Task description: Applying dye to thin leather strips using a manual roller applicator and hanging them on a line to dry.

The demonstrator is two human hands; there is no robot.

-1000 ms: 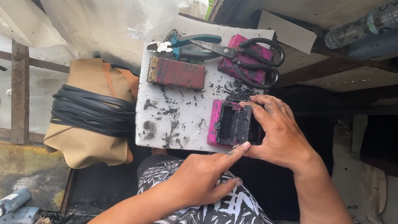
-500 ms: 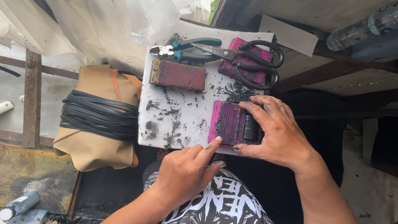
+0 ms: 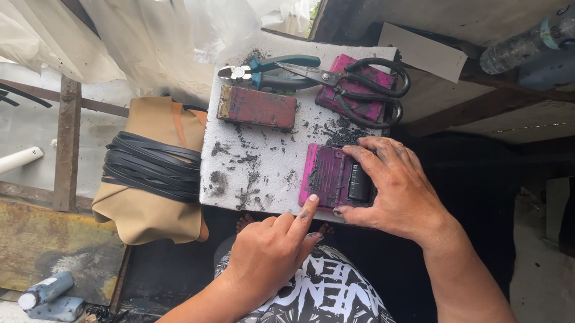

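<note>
The right hand [image 3: 400, 194] lay flat over a magenta block [image 3: 329, 177] at the near right corner of the white foam surface [image 3: 260, 143], fingers spread on a dark part at the block's right side, while the left hand [image 3: 269, 250] pointed its index finger at the block's near edge. Farther back lay a red brick-shaped block [image 3: 257, 107], cutters [image 3: 262, 71] with teal handles, and black scissors [image 3: 362, 90] resting on a second magenta block [image 3: 355, 89], with dark shavings [image 3: 249, 179] scattered across the foam. Left of the surface, black straps [image 3: 151, 167] wrapped a tan bundle [image 3: 150, 210].

The white foam board [image 3: 257, 172] looks rough and soot-speckled; the magenta block [image 3: 329, 177] matt and grimy; the scissors [image 3: 355, 86] dull metal with glossy black plastic handles.
</note>
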